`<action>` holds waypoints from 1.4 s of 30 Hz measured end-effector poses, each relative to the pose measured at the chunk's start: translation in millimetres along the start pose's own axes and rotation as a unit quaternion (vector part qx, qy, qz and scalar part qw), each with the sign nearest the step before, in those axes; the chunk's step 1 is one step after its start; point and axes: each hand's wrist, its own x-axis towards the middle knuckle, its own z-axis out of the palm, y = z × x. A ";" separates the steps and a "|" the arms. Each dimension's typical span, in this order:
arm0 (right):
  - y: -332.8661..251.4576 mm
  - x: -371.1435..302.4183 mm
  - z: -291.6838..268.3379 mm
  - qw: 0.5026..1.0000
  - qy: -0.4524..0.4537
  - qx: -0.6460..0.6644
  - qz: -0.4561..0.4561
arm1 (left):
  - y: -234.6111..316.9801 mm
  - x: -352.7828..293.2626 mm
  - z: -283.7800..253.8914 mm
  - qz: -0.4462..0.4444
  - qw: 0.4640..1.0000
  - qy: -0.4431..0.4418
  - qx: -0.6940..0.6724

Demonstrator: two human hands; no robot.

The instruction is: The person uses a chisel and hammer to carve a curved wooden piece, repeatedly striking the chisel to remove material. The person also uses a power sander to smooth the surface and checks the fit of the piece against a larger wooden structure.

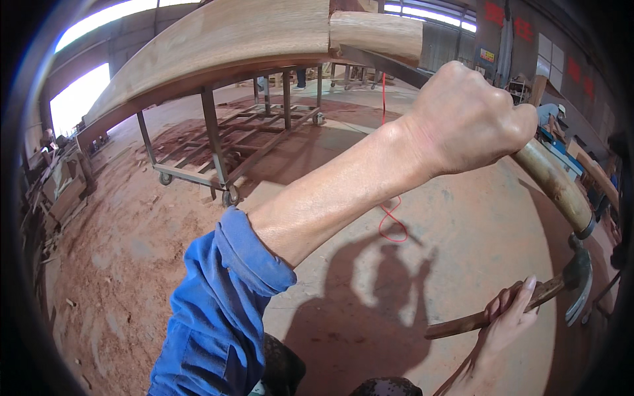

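Note:
My left hand (472, 122) is closed in a fist at the upper right, its blue-sleeved arm reaching across the view. It grips a thick wooden-handled chisel (553, 185) with a metal band at the butt end. The chisel's blade is hidden behind my fist. Lower down, my right hand (512, 317) is wrapped round the wooden handle of a claw hammer (578, 280). The hammer's head is close below the chisel's banded end. Beyond my left fist lie a long pale wooden board (224, 39) and a shorter wooden block (376, 36) at its right end.
A metal frame trolley (214, 142) on castors stands under the board. A red cord (384, 99) hangs down and loops on the dusty floor (132, 264). Scrap wood (66, 185) is piled at the left. Another person (548, 115) is at the far right, near more timber.

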 end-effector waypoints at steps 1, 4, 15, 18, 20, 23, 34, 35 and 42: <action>0.6 -0.6 -0.1 1.000 -0.007 -0.001 0.001 | -1.4 -0.4 0.9 0.006 1.000 0.000 0.015; 6.7 -1.6 -4.0 1.000 -0.023 0.007 0.003 | -0.8 -1.4 4.4 0.011 0.999 0.033 0.010; -13.1 -8.9 35.6 0.997 0.065 0.029 -0.025 | 7.1 -18.5 4.1 0.028 0.997 0.064 0.010; -15.4 -9.8 44.2 0.998 0.062 0.011 -0.026 | 8.2 -17.0 3.0 0.026 0.996 0.084 -0.008; -20.1 -14.5 65.6 0.995 0.056 -0.088 -0.001 | 1.3 -14.6 1.9 0.019 0.996 0.082 -0.010; -14.4 -1.0 48.4 0.993 0.050 -0.108 -0.027 | -4.9 -11.0 1.0 0.016 0.996 0.087 -0.007; -16.8 11.0 40.4 0.999 -0.033 -0.013 -0.027 | -5.7 -10.8 4.2 -0.001 1.000 0.017 0.024; -14.1 12.4 42.5 0.997 -0.017 -0.058 -0.046 | -4.9 -10.6 5.0 -0.007 1.000 0.020 0.013; -12.4 3.7 15.8 0.999 -0.026 -0.017 -0.032 | -0.3 25.3 -17.5 -0.114 0.992 -0.047 0.039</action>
